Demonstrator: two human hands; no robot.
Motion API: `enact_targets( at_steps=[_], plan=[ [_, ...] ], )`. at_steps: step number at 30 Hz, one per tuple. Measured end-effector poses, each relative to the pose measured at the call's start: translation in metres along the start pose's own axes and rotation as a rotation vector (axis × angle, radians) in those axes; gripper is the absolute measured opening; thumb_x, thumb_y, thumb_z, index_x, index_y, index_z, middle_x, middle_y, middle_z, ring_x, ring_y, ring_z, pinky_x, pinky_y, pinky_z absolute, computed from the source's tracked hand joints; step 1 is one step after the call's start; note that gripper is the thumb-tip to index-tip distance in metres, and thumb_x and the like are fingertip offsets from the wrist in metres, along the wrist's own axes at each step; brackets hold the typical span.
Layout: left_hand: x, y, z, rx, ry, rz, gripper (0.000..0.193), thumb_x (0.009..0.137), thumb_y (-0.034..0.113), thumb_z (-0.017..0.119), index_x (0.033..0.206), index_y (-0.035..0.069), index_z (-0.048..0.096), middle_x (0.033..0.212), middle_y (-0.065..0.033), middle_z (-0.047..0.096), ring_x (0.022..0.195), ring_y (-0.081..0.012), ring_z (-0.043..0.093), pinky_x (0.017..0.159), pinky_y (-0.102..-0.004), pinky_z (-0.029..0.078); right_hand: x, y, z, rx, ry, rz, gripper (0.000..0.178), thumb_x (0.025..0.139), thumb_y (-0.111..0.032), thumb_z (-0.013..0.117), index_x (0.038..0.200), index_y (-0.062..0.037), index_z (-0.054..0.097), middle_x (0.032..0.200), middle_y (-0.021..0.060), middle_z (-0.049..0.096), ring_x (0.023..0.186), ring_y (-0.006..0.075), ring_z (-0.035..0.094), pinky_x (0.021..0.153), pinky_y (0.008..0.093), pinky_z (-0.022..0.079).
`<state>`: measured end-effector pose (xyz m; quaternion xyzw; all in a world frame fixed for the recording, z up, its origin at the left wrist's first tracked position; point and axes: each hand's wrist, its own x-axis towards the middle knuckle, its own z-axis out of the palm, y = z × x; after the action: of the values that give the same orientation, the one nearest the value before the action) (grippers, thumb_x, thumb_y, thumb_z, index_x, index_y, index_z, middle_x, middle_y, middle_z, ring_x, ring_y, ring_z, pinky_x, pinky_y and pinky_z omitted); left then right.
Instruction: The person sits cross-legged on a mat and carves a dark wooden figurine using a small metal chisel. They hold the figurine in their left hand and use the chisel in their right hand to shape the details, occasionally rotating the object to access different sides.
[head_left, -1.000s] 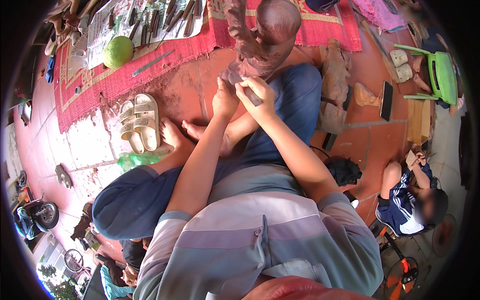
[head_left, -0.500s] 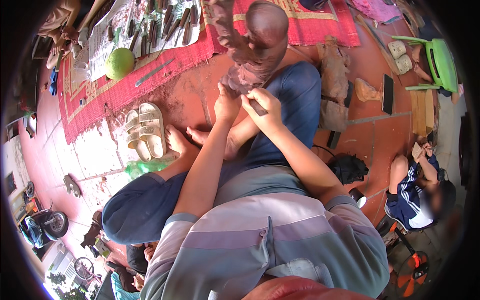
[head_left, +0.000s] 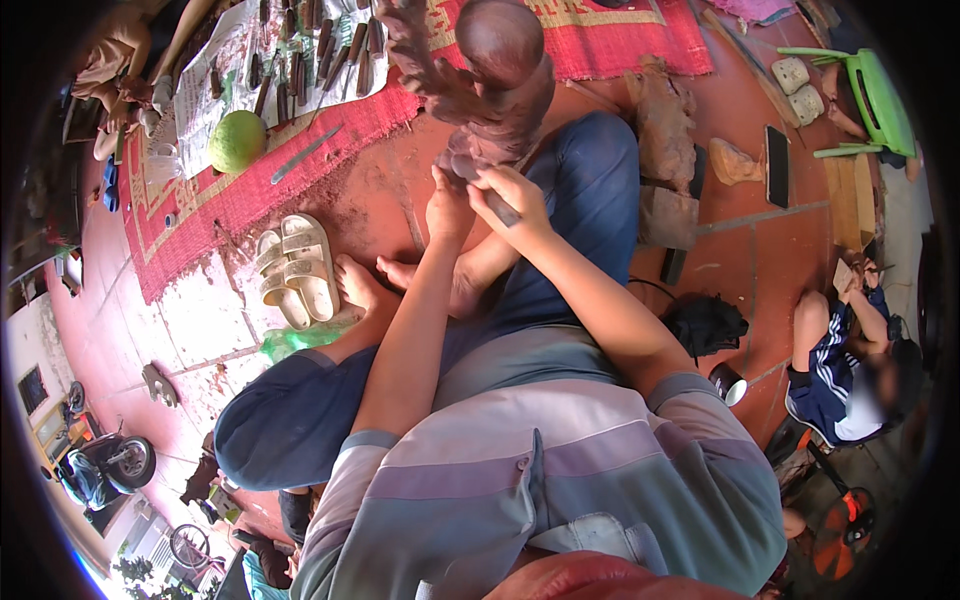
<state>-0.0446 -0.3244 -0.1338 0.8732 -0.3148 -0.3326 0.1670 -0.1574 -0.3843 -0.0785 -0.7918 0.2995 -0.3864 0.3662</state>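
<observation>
Right hand (head_left: 519,203): we are clamping fingers on dark, bar-shaped tool (head_left: 502,210). Left hand (head_left: 449,207): we are touching near end of reddish-brown, round-topped carving (head_left: 505,92); cannot tell finger closure.

Bright light entered from L; glare washed out floor tiles (head_left: 203,312). Lens dist. bent edges nr. rim; corners were blk. Ctr. was sharp.

The far carving (head_left: 500,45) looks like brown wood, smooth with a soft sheen on its round part, rough at left. The red mat (head_left: 640,48) is woven and matt. The 2 cream sandals (head_left: 303,242) at left and green chair (head_left: 888,110) at far right look like smooth plastic. The blue trousers (head_left: 592,190) are matt cloth.
</observation>
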Motion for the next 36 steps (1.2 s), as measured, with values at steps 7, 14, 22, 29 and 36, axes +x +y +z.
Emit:
enact_targets(
  at_steps=[7,14,22,29,36],
  plan=[
    [0.002,-0.002,0.001,-0.018,0.012,0.027,0.087,0.085,0.037,0.059,0.146,-0.003,0.011,0.104,-0.0172,0.067,0.096,-0.0344,0.065,0.082,-0.042,0.052,0.007,-0.003,0.005,0.095,0.088,-0.051,0.013,0.075,-0.004,0.071,0.085,-0.0023,0.063,0.079,0.0131,0.065,0.073,0.028,0.066,0.066,0.0319,0.052],
    [-0.002,0.002,-0.003,0.0,0.029,0.082,0.095,0.086,0.049,0.053,0.14,-0.014,0.008,0.1,-0.0254,0.066,0.089,-0.0361,0.067,0.074,-0.0424,0.054,0.006,-0.013,-0.019,0.009,-0.081,0.092,0.011,0.075,-0.004,0.07,0.082,-0.0011,0.062,0.078,0.0135,0.064,0.07,0.028,0.065,0.064,0.0328,0.051],
    [-0.002,0.001,-0.001,-0.057,-0.006,0.016,0.1,0.082,0.049,0.06,0.147,-0.001,0.003,0.107,-0.0245,0.064,0.098,-0.0372,0.064,0.081,-0.0427,0.052,-0.019,-0.014,-0.01,-0.083,-0.104,0.143,0.01,0.08,-0.01,0.069,0.083,-0.0062,0.06,0.073,0.0115,0.064,0.066,0.0286,0.065,0.057,0.0334,0.05],
    [0.004,-0.014,0.007,0.013,0.034,0.166,0.094,0.085,0.037,0.058,0.145,-0.006,0.0,0.097,-0.0249,0.066,0.089,-0.0376,0.066,0.075,-0.0437,0.053,0.001,-0.02,-0.009,-0.027,-0.18,0.122,0.023,0.086,-0.024,0.066,0.101,-0.0062,0.066,0.09,0.0148,0.067,0.08,0.0312,0.066,0.068,0.0364,0.052],
    [0.009,-0.016,0.009,-0.009,0.036,0.144,0.089,0.087,0.039,0.055,0.145,-0.006,0.004,0.097,-0.0248,0.066,0.088,-0.0376,0.067,0.074,-0.0438,0.054,0.006,-0.009,0.007,-0.044,-0.11,0.052,0.022,0.086,-0.017,0.064,0.102,-0.0026,0.066,0.094,0.0162,0.066,0.084,0.0322,0.065,0.071,0.0364,0.051]
  ],
)
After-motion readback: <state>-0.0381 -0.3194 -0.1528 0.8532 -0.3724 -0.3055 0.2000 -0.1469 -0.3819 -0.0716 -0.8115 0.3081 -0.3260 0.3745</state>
